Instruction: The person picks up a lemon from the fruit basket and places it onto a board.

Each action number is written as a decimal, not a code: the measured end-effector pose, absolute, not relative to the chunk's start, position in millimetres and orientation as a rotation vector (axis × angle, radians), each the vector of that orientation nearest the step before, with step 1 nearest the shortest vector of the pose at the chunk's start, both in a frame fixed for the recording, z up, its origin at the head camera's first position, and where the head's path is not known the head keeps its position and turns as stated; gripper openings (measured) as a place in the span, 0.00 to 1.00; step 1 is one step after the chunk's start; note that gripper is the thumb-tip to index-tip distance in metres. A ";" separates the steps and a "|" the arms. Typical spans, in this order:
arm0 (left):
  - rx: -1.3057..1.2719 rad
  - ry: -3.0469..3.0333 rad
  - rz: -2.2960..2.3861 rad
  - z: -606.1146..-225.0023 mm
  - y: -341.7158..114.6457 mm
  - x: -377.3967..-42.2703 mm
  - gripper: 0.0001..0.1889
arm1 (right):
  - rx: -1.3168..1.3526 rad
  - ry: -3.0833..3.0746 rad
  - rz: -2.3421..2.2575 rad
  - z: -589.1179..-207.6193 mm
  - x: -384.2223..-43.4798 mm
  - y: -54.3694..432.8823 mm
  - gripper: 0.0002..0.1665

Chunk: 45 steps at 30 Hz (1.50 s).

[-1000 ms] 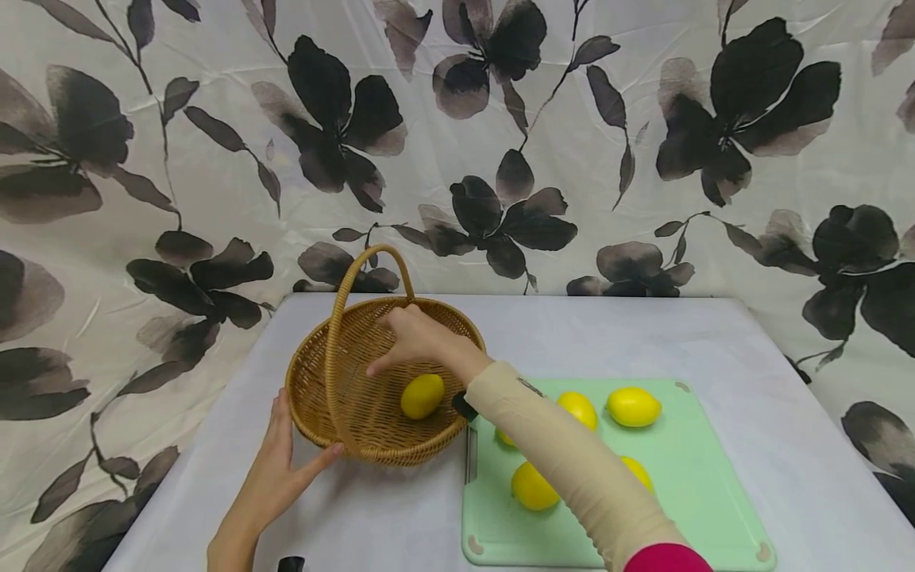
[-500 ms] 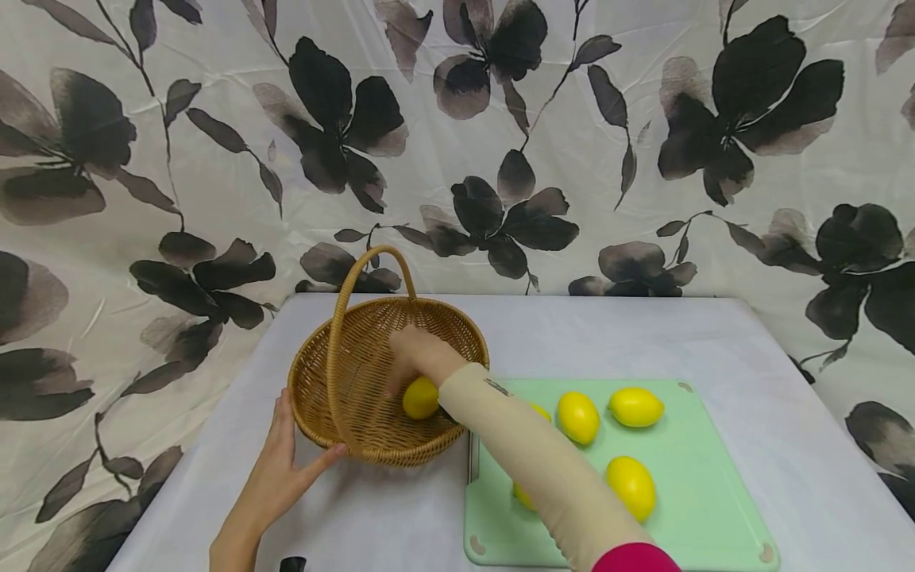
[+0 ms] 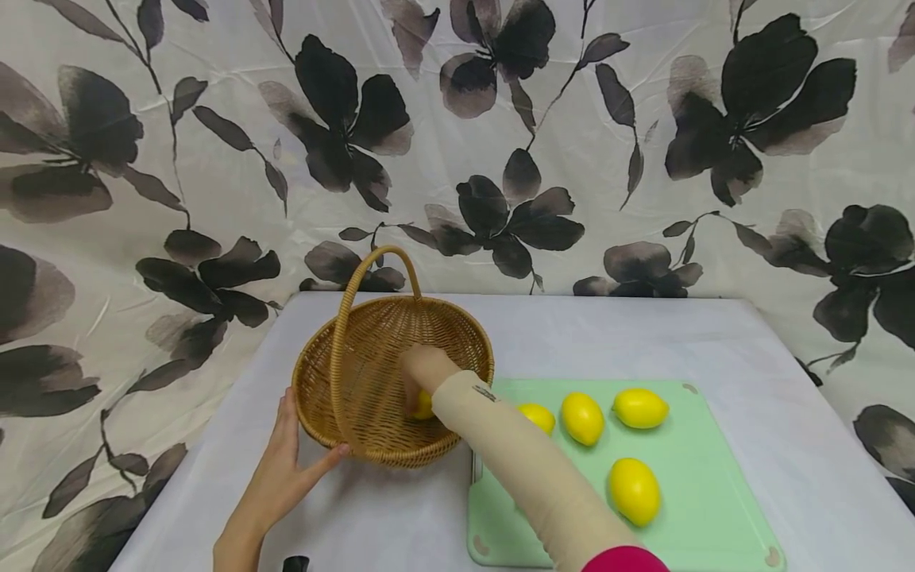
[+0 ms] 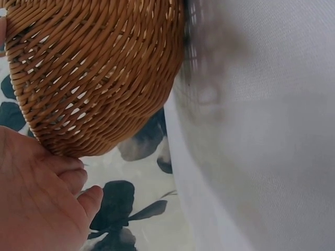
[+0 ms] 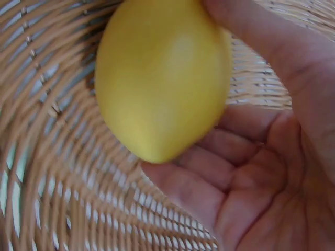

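A brown wicker basket (image 3: 366, 373) with a tall arched handle stands tilted at the left of the table. My left hand (image 3: 277, 477) grips its near-left rim, thumb in front and fingers along the side. In the left wrist view the left hand (image 4: 42, 193) has its fingers against the wicker. My right hand (image 3: 426, 367) reaches down inside the basket. There it holds a yellow lemon (image 5: 162, 78) between thumb and fingers, clearly seen in the right wrist view. The sleeve covers part of that lemon in the head view.
Right of the basket lies a light green cutting board (image 3: 700, 508) bearing several lemons, among them a near one (image 3: 634, 492) and a far one (image 3: 640, 408). My right forearm crosses the board. A small black object (image 3: 295, 564) lies at the front edge.
My right hand has moved down into the basket, from open above the lemon to closing around it. The left hand keeps its place on the rim.
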<state>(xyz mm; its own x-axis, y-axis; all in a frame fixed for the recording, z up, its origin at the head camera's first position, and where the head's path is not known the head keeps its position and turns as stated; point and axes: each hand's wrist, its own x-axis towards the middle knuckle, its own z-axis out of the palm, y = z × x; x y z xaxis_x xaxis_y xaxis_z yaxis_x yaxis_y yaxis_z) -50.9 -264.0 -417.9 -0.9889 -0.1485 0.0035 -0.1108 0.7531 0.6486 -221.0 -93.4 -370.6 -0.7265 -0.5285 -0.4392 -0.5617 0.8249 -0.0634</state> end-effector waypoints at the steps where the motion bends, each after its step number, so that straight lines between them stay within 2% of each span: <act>1: 0.216 -2.889 -1.066 -418.0 -263.7 -51.1 0.63 | -0.816 2.551 0.123 -372.2 -220.3 -93.8 0.44; 7: 0.214 -2.890 -1.067 -417.9 -263.2 -50.7 0.64 | -0.843 2.538 0.268 -376.3 -216.5 -96.5 0.52; 9: 0.214 -2.894 -1.062 -417.8 -263.5 -50.2 0.64 | -0.859 2.531 0.303 -374.7 -216.0 -95.9 0.51; 17: 0.216 -2.899 -1.051 -417.5 -264.4 -49.9 0.64 | -0.979 2.563 0.145 -357.8 -222.6 -93.7 0.33; 27: 0.233 -2.905 -1.062 -416.5 -262.3 -49.0 0.64 | -0.943 2.620 -0.013 -345.1 -223.4 -83.6 0.35; 31: 0.235 -2.905 -1.060 -417.3 -262.2 -48.7 0.64 | -0.946 2.626 -0.091 -343.1 -223.1 -80.8 0.31; 45: 0.250 -2.932 -1.030 -417.0 -261.6 -50.7 0.64 | -1.101 2.615 -0.217 -334.0 -220.7 -75.1 0.29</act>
<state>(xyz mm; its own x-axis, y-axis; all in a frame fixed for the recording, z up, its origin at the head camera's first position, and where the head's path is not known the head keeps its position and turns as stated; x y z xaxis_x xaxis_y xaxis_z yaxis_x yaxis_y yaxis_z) -50.7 -261.6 -417.0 -0.9869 -0.1585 -0.0309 -0.1430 0.7690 0.6231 -220.7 -75.1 -334.0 -0.6636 -0.7177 -0.2108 -0.6733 0.6959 -0.2498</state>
